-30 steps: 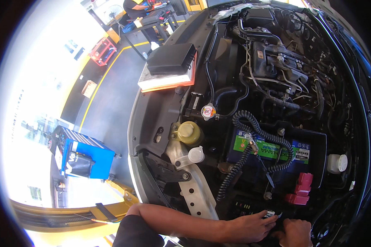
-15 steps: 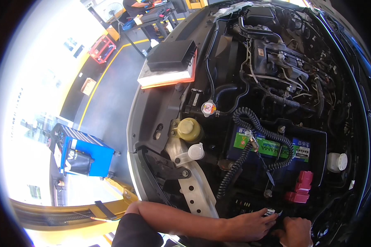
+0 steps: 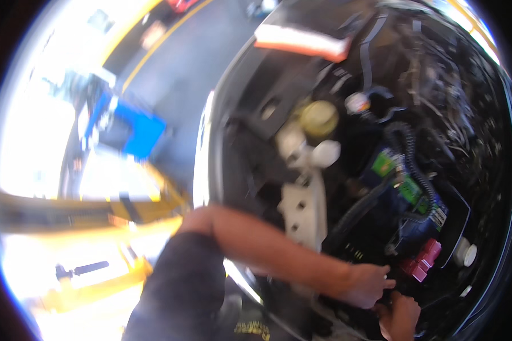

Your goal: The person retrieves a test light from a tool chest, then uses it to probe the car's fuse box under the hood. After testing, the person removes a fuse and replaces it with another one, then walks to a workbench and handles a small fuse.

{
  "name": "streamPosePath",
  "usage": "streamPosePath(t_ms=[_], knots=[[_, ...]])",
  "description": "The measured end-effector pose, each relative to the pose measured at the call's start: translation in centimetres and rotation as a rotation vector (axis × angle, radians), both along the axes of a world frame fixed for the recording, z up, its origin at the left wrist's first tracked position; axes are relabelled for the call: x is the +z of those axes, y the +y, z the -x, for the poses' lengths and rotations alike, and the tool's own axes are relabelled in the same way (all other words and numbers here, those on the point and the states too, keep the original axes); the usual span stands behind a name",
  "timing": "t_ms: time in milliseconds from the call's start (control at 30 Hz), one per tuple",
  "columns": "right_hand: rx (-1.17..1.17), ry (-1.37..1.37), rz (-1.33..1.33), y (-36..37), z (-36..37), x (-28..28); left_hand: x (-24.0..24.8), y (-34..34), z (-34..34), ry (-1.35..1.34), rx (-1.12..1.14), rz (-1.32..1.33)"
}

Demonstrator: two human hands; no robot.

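Observation:
My left hand [image 3: 367,286] reaches into the engine bay, its fingers bent and closed at a small pale piece too blurred to name. Close below it, my right hand [image 3: 403,314] is curled, thumb toward the left hand; whatever its fingers hold is hidden. Both hands are at the dark fuse area beside the car battery [image 3: 405,190], which has a green label. A red plastic terminal cover [image 3: 422,260] sits just above the hands. Over the battery lies a coiled black hose [image 3: 411,162].
A yellow-capped reservoir [image 3: 320,118] and a white cap [image 3: 326,153] stand left of the battery, by a pale metal bracket [image 3: 297,204]. An air filter [image 3: 301,42] rests on the far fender edge. A blue tool cart [image 3: 142,133] and yellow lift arm [image 3: 68,219] are at left.
The view has swung and blurred, so the engine bay appears tilted and shifted to the right. Both hands stay close together by the fuse area. The silvery piece at my left fingers shows less.

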State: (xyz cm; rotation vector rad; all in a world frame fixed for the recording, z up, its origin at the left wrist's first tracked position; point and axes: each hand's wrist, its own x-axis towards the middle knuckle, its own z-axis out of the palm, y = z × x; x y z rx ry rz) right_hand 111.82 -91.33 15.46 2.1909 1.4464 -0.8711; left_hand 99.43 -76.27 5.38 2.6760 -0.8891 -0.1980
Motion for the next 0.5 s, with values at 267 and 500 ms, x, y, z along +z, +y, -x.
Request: streamPosePath(t_ms=[267,500], knots=[[0.083,-0.230,-0.222,-1.1,2.7,-3.4,2.6,4.2,-3.6,-0.268,-0.081,-0.204],[-0.191,0.085,-0.039,-0.4,0.0,-3.1,5.2,2.6,11.4,-0.529,0.677,0.378]])
